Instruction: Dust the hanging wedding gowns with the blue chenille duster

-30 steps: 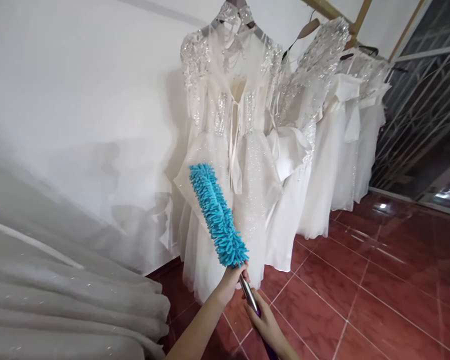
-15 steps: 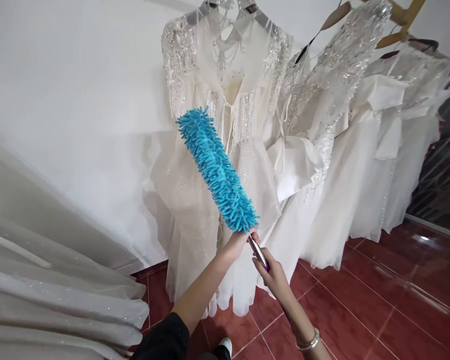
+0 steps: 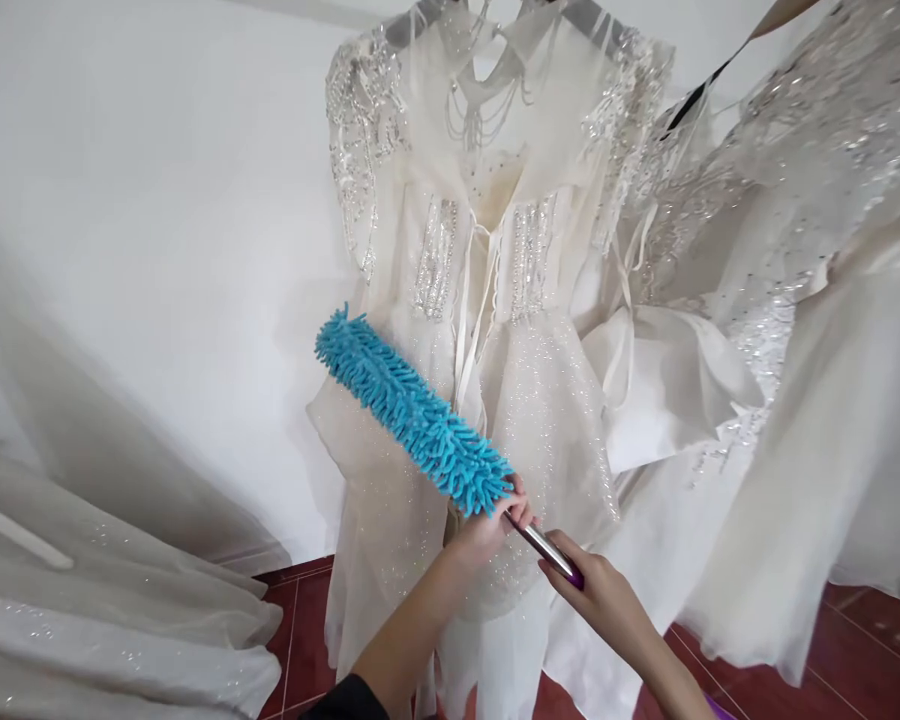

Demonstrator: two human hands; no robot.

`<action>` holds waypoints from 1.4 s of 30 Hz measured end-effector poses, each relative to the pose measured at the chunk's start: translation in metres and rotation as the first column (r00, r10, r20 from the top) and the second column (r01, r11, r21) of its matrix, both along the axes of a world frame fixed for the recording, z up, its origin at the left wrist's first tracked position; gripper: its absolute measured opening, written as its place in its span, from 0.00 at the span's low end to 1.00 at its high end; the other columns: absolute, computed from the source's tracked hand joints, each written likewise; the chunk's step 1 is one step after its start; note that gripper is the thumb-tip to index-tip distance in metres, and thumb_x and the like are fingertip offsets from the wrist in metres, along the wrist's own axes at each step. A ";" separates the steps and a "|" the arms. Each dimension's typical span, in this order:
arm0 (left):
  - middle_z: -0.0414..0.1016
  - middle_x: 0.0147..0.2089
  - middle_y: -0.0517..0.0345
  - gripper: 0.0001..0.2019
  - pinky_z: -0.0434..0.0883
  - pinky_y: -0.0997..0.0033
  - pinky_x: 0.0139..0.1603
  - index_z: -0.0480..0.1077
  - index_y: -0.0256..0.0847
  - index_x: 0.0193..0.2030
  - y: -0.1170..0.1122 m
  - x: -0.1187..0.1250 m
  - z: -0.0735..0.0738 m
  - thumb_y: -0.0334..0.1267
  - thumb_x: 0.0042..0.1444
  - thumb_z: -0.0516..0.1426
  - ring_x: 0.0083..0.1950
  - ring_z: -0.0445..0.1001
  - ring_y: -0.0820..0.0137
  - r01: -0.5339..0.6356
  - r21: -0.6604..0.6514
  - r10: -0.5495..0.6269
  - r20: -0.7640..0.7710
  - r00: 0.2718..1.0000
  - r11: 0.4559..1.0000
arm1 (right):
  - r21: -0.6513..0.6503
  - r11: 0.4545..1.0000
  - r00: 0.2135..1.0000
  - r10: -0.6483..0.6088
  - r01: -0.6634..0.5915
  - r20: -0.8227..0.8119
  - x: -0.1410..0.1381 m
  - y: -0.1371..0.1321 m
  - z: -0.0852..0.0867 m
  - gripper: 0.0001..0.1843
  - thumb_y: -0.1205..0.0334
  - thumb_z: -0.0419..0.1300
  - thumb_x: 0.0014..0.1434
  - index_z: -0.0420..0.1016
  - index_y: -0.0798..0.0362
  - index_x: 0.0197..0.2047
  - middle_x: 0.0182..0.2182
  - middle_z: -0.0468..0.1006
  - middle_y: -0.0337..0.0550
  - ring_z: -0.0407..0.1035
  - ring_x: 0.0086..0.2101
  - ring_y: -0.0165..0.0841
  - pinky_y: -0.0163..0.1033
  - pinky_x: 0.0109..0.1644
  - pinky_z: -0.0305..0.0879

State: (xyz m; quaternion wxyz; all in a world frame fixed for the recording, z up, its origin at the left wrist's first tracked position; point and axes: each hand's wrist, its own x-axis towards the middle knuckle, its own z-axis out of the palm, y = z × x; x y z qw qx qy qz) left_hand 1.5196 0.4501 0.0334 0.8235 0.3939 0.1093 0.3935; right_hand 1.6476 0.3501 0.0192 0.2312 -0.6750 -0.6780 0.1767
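Two hands held one tool.

1. Grip. The left hand was closed around the neck of the blue chenille microfibre duster, fingers wrapped just under its fluffy head. The right hand was clenched lower down on the silver metal shaft, where the purple grip begins.

2. Position. I read the duster head as lying slantwise across the upper skirt of the cream beaded tulle dress, which hung on a hanger in front of the white wall. The tip pointed up and to the left.

3. Progress. I judged the work to be mid-stroke on the skirt. The beaded bodice, the sheer sleeves and the second white sequinned dress just beside it were not in contact with the duster. I saw no dust on the fabric, so I could not tell which areas had been covered. The hem near the red tiled floor lay below the duster.
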 end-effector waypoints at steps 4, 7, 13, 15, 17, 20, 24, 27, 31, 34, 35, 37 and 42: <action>0.51 0.16 0.71 0.10 0.62 0.66 0.39 0.60 0.41 0.27 -0.003 0.006 -0.031 0.35 0.43 0.60 0.20 0.53 0.78 -0.036 -0.095 0.039 0.027 0.999 0.995 | -0.088 0.990 0.992 0.114 -0.110 0.046 0.020 0.006 -0.020 0.06 0.56 0.47 0.60 0.62 0.44 0.39 0.19 0.66 0.32 0.64 0.20 0.34 0.33 0.26 0.58; 0.51 0.16 0.71 0.10 0.61 0.66 0.39 0.60 0.41 0.26 -0.011 0.008 -0.058 0.34 0.43 0.60 0.21 0.52 0.78 -0.057 -0.173 0.074 0.092 0.993 0.983 | -0.131 0.978 0.979 0.179 -0.165 0.103 0.030 0.006 -0.033 0.07 0.58 0.48 0.59 0.64 0.44 0.39 0.20 0.70 0.34 0.68 0.22 0.36 0.33 0.27 0.59; 0.50 0.18 0.71 0.10 0.60 0.68 0.43 0.60 0.41 0.27 -0.038 0.000 -0.104 0.31 0.44 0.61 0.22 0.49 0.79 -0.119 -0.425 0.225 0.208 0.952 0.897 | -0.253 0.918 0.913 0.359 -0.306 0.195 0.033 0.011 -0.043 0.09 0.63 0.51 0.56 0.69 0.45 0.39 0.25 0.78 0.39 0.74 0.27 0.39 0.34 0.29 0.60; 0.51 0.18 0.71 0.11 0.59 0.69 0.43 0.60 0.41 0.27 -0.046 -0.001 -0.107 0.31 0.43 0.61 0.22 0.49 0.80 -0.153 -0.473 0.279 0.209 0.937 0.868 | -0.274 0.898 0.889 0.406 -0.345 0.212 0.034 0.013 -0.043 0.09 0.64 0.51 0.55 0.70 0.45 0.38 0.25 0.79 0.40 0.74 0.27 0.40 0.34 0.28 0.60; 0.51 0.18 0.72 0.11 0.60 0.69 0.42 0.60 0.41 0.27 -0.048 0.000 -0.100 0.31 0.43 0.61 0.21 0.49 0.80 -0.187 -0.450 0.299 0.190 0.935 0.873 | -0.265 0.887 0.885 0.430 -0.378 0.177 0.038 0.016 -0.041 0.09 0.64 0.51 0.56 0.69 0.44 0.39 0.24 0.79 0.39 0.74 0.27 0.40 0.34 0.28 0.60; 0.53 0.17 0.71 0.08 0.61 0.67 0.39 0.62 0.41 0.27 -0.038 0.008 -0.072 0.31 0.46 0.59 0.20 0.51 0.79 -0.243 -0.304 0.293 0.132 0.947 0.921 | -0.218 0.891 0.905 0.421 -0.399 0.062 0.050 0.020 -0.033 0.08 0.61 0.50 0.59 0.66 0.43 0.42 0.24 0.78 0.36 0.74 0.25 0.37 0.33 0.28 0.60; 0.58 0.16 0.69 0.05 0.61 0.64 0.37 0.63 0.41 0.27 -0.009 0.030 -0.019 0.31 0.45 0.58 0.21 0.59 0.76 -0.167 -0.054 0.167 0.005 0.986 0.985 | -0.095 0.938 0.942 0.329 -0.334 -0.062 0.069 0.026 -0.022 0.09 0.53 0.47 0.63 0.62 0.43 0.44 0.23 0.75 0.33 0.72 0.23 0.34 0.32 0.29 0.62; 0.58 0.16 0.69 0.03 0.61 0.64 0.34 0.65 0.41 0.29 0.009 0.048 0.013 0.31 0.46 0.56 0.19 0.61 0.75 -0.155 0.036 0.158 -0.113 0.981 0.987 | 0.004 0.971 0.962 0.239 -0.240 -0.133 0.074 0.029 -0.017 0.12 0.49 0.47 0.62 0.61 0.44 0.44 0.22 0.73 0.32 0.69 0.21 0.33 0.32 0.27 0.63; 0.58 0.16 0.71 0.10 0.60 0.65 0.32 0.66 0.41 0.38 0.016 0.060 0.023 0.31 0.47 0.54 0.18 0.62 0.75 -0.167 0.060 0.175 -0.172 0.969 0.984 | 0.032 0.988 0.978 0.155 -0.152 -0.138 0.074 0.029 -0.013 0.13 0.47 0.45 0.62 0.61 0.44 0.43 0.19 0.70 0.31 0.68 0.19 0.33 0.32 0.25 0.62; 0.57 0.16 0.70 0.08 0.61 0.64 0.34 0.66 0.41 0.35 0.011 0.059 0.010 0.30 0.46 0.54 0.18 0.62 0.75 -0.193 0.019 0.194 -0.141 0.971 0.981 | -0.032 0.980 0.977 0.190 -0.194 -0.101 0.077 0.027 -0.014 0.12 0.47 0.45 0.62 0.60 0.43 0.43 0.22 0.74 0.32 0.71 0.21 0.34 0.32 0.26 0.63; 0.57 0.16 0.70 0.06 0.61 0.64 0.35 0.66 0.41 0.33 0.008 0.058 0.004 0.30 0.46 0.55 0.19 0.61 0.75 -0.193 -0.006 0.191 -0.123 0.974 0.981 | -0.055 0.974 0.973 0.215 -0.220 -0.087 0.079 0.026 -0.015 0.11 0.48 0.45 0.62 0.60 0.43 0.43 0.22 0.75 0.32 0.72 0.22 0.34 0.32 0.27 0.63; 0.56 0.15 0.70 0.05 0.62 0.65 0.35 0.65 0.41 0.30 0.001 0.055 -0.010 0.29 0.45 0.55 0.19 0.59 0.76 -0.191 -0.076 0.185 -0.078 0.980 0.979 | -0.085 0.960 0.963 0.264 -0.268 -0.057 0.082 0.024 -0.019 0.10 0.51 0.45 0.63 0.60 0.42 0.44 0.24 0.77 0.33 0.74 0.24 0.35 0.33 0.27 0.63; 0.53 0.16 0.70 0.06 0.62 0.67 0.36 0.64 0.41 0.28 -0.014 0.049 -0.050 0.30 0.42 0.58 0.20 0.53 0.78 -0.237 -0.273 0.238 -0.027 0.971 0.933 | -0.116 0.939 0.941 0.333 -0.325 0.062 0.081 0.018 -0.034 0.08 0.57 0.46 0.62 0.62 0.44 0.43 0.27 0.80 0.36 0.77 0.28 0.39 0.34 0.27 0.63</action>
